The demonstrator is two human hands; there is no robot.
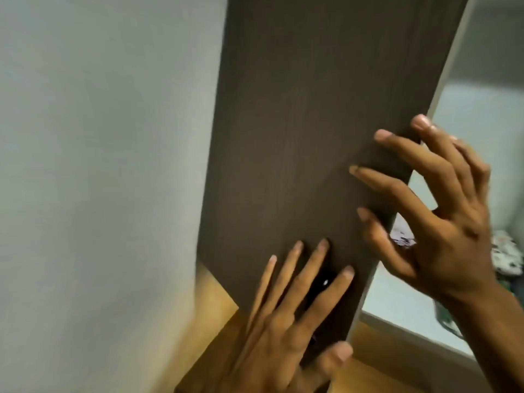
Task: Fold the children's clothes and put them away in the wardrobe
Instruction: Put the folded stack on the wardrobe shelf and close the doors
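Observation:
A dark brown wardrobe door (312, 123) fills the middle of the view, tilted, with its free edge to the right. My left hand (295, 316) lies flat on its lower part, fingers spread over a dark handle (323, 285). My right hand (442, 211) rests higher on the door's right edge, fingers apart on the front face and thumb at the edge. Neither hand holds clothing. Behind the right hand, inside the wardrobe, patterned light clothes (507, 259) lie on a pale shelf (397, 304).
A plain pale wall (99, 165) stands at the left. Wooden floor (215, 307) shows below the door. The wardrobe's pale interior (482, 109) is open at the right. The picture is blurred by motion.

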